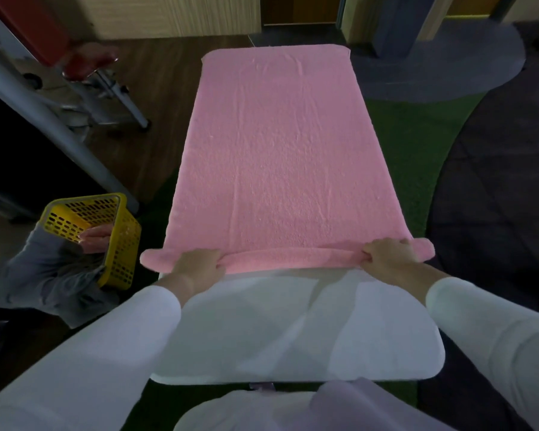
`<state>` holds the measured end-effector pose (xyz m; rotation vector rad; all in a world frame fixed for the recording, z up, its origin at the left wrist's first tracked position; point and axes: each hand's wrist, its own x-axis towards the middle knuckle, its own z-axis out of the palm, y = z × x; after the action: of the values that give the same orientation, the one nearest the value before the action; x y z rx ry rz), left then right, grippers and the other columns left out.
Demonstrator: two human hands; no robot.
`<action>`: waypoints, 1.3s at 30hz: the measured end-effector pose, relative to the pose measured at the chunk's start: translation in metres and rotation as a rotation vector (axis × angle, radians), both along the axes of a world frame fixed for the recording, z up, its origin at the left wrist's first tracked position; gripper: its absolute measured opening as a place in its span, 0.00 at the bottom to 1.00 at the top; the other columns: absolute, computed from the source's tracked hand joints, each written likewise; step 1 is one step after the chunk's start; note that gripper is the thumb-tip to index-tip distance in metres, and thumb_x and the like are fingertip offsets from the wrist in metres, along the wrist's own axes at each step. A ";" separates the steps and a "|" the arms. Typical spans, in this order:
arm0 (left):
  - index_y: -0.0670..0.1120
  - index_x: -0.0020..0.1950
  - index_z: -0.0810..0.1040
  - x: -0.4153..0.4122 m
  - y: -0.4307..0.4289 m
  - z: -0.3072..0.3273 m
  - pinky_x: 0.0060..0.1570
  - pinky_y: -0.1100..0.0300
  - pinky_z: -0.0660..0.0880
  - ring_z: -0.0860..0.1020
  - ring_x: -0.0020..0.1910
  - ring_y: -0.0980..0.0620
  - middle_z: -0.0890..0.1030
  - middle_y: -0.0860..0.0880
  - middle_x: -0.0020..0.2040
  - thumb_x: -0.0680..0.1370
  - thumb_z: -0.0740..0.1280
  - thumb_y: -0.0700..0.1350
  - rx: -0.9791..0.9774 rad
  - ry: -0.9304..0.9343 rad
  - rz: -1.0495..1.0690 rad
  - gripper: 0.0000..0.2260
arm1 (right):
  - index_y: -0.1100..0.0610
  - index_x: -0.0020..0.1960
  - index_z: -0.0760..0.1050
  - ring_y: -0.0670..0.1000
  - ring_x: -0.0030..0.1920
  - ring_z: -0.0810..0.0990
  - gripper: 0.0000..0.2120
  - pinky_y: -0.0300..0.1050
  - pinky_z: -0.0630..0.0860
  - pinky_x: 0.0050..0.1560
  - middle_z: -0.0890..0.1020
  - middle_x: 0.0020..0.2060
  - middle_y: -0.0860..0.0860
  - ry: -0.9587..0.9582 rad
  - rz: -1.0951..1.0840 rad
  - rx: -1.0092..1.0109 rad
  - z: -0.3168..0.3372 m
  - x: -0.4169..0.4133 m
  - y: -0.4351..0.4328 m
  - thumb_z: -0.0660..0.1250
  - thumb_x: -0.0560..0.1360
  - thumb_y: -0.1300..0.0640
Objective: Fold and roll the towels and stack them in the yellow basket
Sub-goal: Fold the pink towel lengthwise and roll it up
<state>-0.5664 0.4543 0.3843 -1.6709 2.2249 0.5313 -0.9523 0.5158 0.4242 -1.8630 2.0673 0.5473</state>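
Both hands (pixel 196 262) (pixel 389 253) around pink towel roll (pixel 293 259)

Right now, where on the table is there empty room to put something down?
The bare white table strip between the rolled edge of the pink towel and the near table edge is free. Farther on, the towel covers everything; the left hand and right hand crowd the roll.
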 end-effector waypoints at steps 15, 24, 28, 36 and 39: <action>0.46 0.71 0.71 -0.001 0.006 -0.009 0.63 0.50 0.71 0.73 0.64 0.45 0.74 0.47 0.67 0.80 0.61 0.41 -0.159 0.111 -0.021 0.19 | 0.50 0.64 0.70 0.54 0.57 0.75 0.15 0.53 0.71 0.55 0.76 0.57 0.49 0.109 0.026 -0.162 -0.022 0.008 0.001 0.64 0.78 0.54; 0.49 0.66 0.74 -0.003 -0.012 0.018 0.51 0.56 0.70 0.74 0.54 0.48 0.77 0.47 0.60 0.81 0.61 0.49 -0.077 -0.044 0.001 0.14 | 0.45 0.54 0.77 0.50 0.47 0.75 0.15 0.61 0.64 0.68 0.80 0.47 0.46 0.063 0.036 0.152 0.003 -0.002 -0.018 0.57 0.79 0.38; 0.44 0.60 0.76 -0.008 0.001 0.005 0.50 0.53 0.72 0.75 0.51 0.47 0.79 0.45 0.56 0.82 0.60 0.47 -0.277 0.237 0.130 0.11 | 0.50 0.61 0.73 0.53 0.54 0.75 0.11 0.52 0.73 0.57 0.77 0.56 0.50 -0.028 0.047 -0.181 -0.004 -0.003 -0.012 0.58 0.80 0.51; 0.47 0.70 0.71 -0.015 0.010 -0.011 0.63 0.53 0.68 0.73 0.64 0.45 0.76 0.47 0.66 0.80 0.63 0.43 -0.255 -0.015 -0.071 0.18 | 0.49 0.65 0.71 0.53 0.59 0.75 0.15 0.50 0.69 0.56 0.76 0.60 0.48 0.049 0.084 -0.179 -0.022 0.004 0.008 0.61 0.78 0.53; 0.47 0.65 0.74 -0.020 -0.004 0.005 0.56 0.52 0.73 0.76 0.57 0.44 0.79 0.46 0.60 0.81 0.59 0.49 -0.047 -0.055 -0.065 0.14 | 0.46 0.51 0.73 0.51 0.50 0.77 0.05 0.53 0.69 0.61 0.81 0.50 0.46 -0.047 0.063 -0.082 -0.018 0.000 0.000 0.59 0.78 0.50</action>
<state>-0.5868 0.4503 0.3894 -1.6096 2.2600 0.4157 -0.9520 0.5159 0.4061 -1.9730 2.0361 0.4359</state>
